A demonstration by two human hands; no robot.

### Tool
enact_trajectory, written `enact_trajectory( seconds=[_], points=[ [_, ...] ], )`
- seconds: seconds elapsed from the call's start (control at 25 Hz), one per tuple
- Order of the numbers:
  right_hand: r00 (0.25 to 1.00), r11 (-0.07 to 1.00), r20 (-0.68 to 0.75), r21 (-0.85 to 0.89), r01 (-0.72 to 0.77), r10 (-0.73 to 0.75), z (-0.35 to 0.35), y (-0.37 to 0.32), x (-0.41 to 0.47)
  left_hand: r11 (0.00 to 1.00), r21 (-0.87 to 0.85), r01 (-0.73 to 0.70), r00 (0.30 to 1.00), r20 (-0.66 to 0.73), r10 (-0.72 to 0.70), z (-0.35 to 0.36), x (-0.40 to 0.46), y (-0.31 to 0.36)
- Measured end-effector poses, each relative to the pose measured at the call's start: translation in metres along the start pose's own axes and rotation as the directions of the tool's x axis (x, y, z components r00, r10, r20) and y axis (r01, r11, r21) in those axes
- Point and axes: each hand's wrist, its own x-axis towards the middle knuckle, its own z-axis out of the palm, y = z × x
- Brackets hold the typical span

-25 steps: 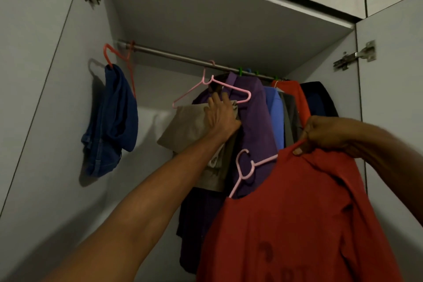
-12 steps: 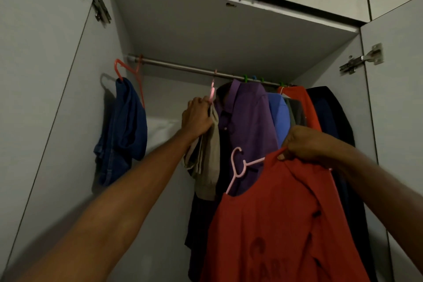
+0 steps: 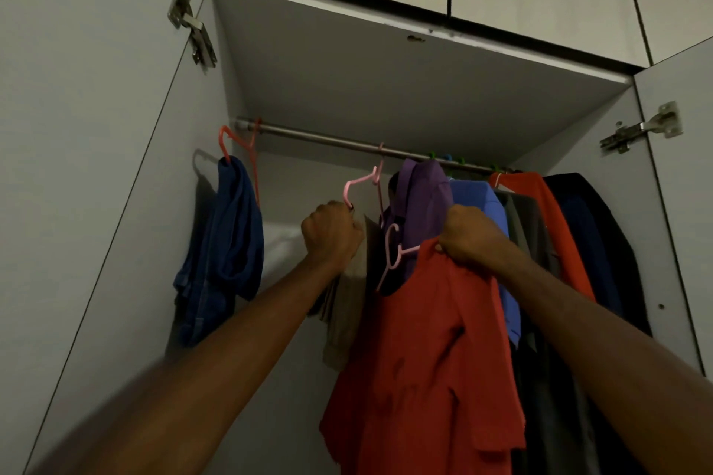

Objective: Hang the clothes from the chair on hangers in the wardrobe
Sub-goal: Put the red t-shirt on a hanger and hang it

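A red shirt (image 3: 424, 351) hangs on a pink hanger (image 3: 393, 254) whose hook is below the metal rail (image 3: 332, 141) and off it. My right hand (image 3: 472, 237) grips the shirt's shoulder and the hanger under it. A beige garment (image 3: 347, 305) hangs from another pink hanger (image 3: 364, 183) that is hooked on the rail. My left hand (image 3: 333, 231) grips that hanger's end together with the beige cloth.
A blue garment (image 3: 227, 243) hangs on a red hanger (image 3: 239, 143) at the rail's left end. Purple (image 3: 422, 193), blue, grey, orange (image 3: 555, 227) and dark clothes crowd the right half. Both wardrobe doors (image 3: 77, 166) stand open.
My left hand went from pressing on the beige garment to gripping its hanger's end. My right hand lifted the red shirt up and to the left, closer to the rail.
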Motion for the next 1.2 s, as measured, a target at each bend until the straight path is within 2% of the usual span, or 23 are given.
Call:
enact_trajectory(
  seconds=[0.08, 0.16, 0.24, 0.32, 0.4, 0.52, 0.56, 0.68, 0.8, 0.88, 1.0, 1.2],
  points=[
    [0.997, 1.0, -0.072, -0.02, 0.01, -0.012, 0.003, -0.014, 0.009, 0.994, 0.103, -0.047, 0.999, 0.032, 0.044, 0.003, -0.007, 0.004],
    [0.993, 1.0, -0.116, -0.023, 0.008, -0.01, 0.01, -0.03, 0.02, 0.991, 0.03, -0.131, 0.988, 0.084, 0.128, 0.012, -0.015, 0.011],
    [0.993, 1.0, -0.122, -0.028, 0.004, -0.007, 0.015, -0.041, 0.029, 0.976, -0.207, -0.067, 0.988, 0.124, 0.094, 0.021, -0.022, 0.02],
    [0.993, 0.997, -0.111, -0.071, 0.02, -0.028, 0.016, -0.052, 0.044, 0.913, -0.406, 0.028, 0.981, 0.187, 0.053, 0.038, -0.018, 0.022],
    [0.992, 0.996, -0.126, -0.091, 0.008, -0.02, 0.013, -0.058, 0.064, 0.872, -0.485, 0.056, 0.986, 0.165, 0.029, 0.06, -0.007, 0.022],
    [0.981, 0.995, -0.195, -0.103, -0.012, -0.009, 0.007, -0.06, 0.094, 0.853, -0.508, 0.121, 0.991, 0.108, -0.076, 0.067, 0.012, 0.013],
    [0.978, 0.994, -0.208, -0.113, -0.015, -0.009, 0.006, -0.06, 0.104, 0.879, -0.46, 0.122, 0.991, 0.104, -0.083, 0.057, 0.014, 0.008],
    [0.975, 0.993, -0.22, -0.107, -0.041, 0.017, 0.002, -0.061, 0.128, 0.961, -0.274, 0.038, 0.999, 0.022, -0.034, 0.038, 0.026, -0.019],
    [0.977, 0.994, -0.209, -0.092, -0.062, 0.042, 0.002, -0.062, 0.146, 0.981, -0.184, -0.061, 0.993, -0.108, 0.041, 0.041, 0.037, -0.043],
    [0.972, 0.993, -0.229, -0.081, -0.082, 0.061, 0.001, -0.063, 0.156, 0.976, -0.21, -0.05, 0.997, -0.072, 0.035, 0.044, 0.048, -0.05],
    [0.958, 0.994, -0.27, -0.029, -0.102, 0.091, -0.006, -0.069, 0.171, 0.928, -0.372, -0.023, 0.999, 0.037, 0.039, 0.045, 0.063, -0.05],
    [0.931, 0.997, -0.357, 0.017, -0.081, 0.081, -0.006, -0.073, 0.173, 0.913, -0.406, -0.04, 0.998, -0.057, 0.019, 0.039, 0.06, -0.043]
  ],
)
